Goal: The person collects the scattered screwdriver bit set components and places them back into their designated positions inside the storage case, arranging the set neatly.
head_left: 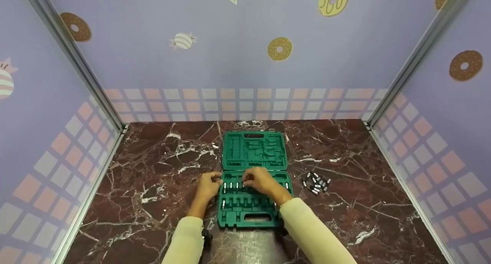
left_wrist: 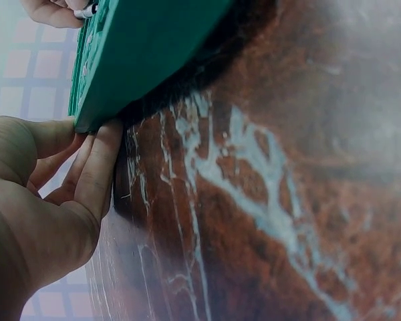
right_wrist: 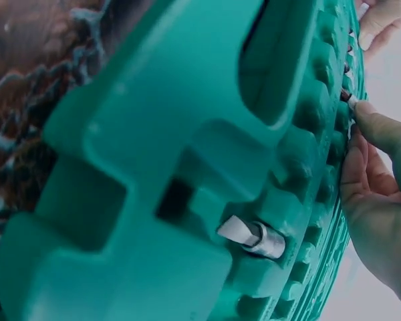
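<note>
Midway through seating bits, seemingly: green tool case (head_left: 254,179) lies open on marble table (head_left: 153,168). Left hand (head_left: 208,185), fingers straight, braces its left edge; right hand (head_left: 259,180) pinches a bit (right_wrist: 352,101) at the top row. Loose bits (head_left: 316,183) lie right of it; next needs pressing home.

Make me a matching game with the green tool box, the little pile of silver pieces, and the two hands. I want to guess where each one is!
Things:
1. green tool case
2. loose silver bits
3. left hand
4. right hand

Places:
A. lying on the marble to the right of the case
B. over the row of bits in the near half of the case
C. open flat in the middle of the table
D. against the case's left edge

Pairs: 1-C, 2-A, 3-D, 4-B
</note>
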The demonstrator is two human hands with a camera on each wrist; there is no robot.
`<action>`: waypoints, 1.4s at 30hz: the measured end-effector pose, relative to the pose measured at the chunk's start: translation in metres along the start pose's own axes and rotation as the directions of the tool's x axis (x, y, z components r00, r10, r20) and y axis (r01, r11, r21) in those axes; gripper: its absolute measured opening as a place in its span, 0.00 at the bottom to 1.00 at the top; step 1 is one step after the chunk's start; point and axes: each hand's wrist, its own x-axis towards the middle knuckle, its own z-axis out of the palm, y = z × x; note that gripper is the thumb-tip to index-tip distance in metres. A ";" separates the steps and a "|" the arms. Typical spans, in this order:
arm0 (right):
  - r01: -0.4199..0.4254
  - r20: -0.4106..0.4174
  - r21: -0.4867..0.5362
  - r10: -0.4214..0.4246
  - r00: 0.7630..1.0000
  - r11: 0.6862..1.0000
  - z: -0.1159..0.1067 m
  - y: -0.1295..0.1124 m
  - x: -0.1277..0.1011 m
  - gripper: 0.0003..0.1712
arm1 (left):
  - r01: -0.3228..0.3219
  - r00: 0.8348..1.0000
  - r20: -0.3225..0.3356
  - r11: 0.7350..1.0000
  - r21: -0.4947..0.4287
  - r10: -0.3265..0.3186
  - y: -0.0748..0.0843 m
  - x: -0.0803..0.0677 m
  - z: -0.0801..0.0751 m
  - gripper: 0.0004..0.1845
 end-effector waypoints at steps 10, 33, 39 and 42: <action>-0.006 0.055 -0.031 0.008 0.998 1.000 0.000 -0.002 0.000 0.06 | 0.027 1.000 0.005 1.000 0.001 -0.027 0.000 0.000 -0.001 0.11; -0.163 -0.043 0.040 0.165 0.985 0.986 0.007 -0.014 0.005 0.07 | 0.031 0.999 0.025 0.999 -0.016 -0.031 0.001 -0.001 0.000 0.12; -0.142 -0.071 0.013 0.143 0.987 0.990 0.010 -0.013 0.006 0.05 | 0.023 0.999 0.025 1.000 -0.017 -0.023 0.002 0.000 0.000 0.12; -0.114 -0.071 0.012 0.115 0.991 0.993 0.011 -0.013 0.004 0.05 | 0.028 0.999 0.024 0.999 -0.021 -0.027 0.001 0.000 0.000 0.12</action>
